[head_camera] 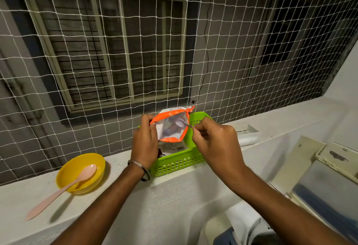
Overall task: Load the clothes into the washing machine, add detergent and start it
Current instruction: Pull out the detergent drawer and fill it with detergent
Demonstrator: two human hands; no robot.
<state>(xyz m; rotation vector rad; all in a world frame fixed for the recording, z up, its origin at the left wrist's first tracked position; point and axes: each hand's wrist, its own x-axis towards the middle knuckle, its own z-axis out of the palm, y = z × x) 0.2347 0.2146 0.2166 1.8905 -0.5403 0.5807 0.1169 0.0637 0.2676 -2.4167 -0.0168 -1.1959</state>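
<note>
Step in hand: adding detergent, judged from the opened pouch and the spoon dipped into it; no powder visibly lifted yet.
Detergent pouch [171, 126]: orange-rimmed, mouth held wide, standing in the green basket [177, 164] on the ledge.
Left hand [144, 144]: fingers curled round the pouch's left rim, pinching it to keep the mouth open; a metal bangle [140, 167] sits at the wrist.
Right hand [215, 144]: fingertips pinch the handle of a small metal spoon [185, 124], whose bowl is inside the pouch.
Washing machine [319, 179]: lower right, below the ledge; lid raised, cream frame with chipped paint. Pale and dark clothes [249, 223] show at the bottom edge, apparently in the tub.
Next move, as judged: lift a level scoop without spilling, carry it right and down to the tub, keeping the pouch upright in the basket.
Surface: white ledge [124, 202], slightly speckled.
Other items: yellow bowl [81, 173] at left holding a pink plastic spoon [62, 190], its handle trailing onto the ledge.
Room: balcony-like nook, closed by white netting [77, 51]; beyond it a grey wall and a barred window [116, 47]. Dim light.
</note>
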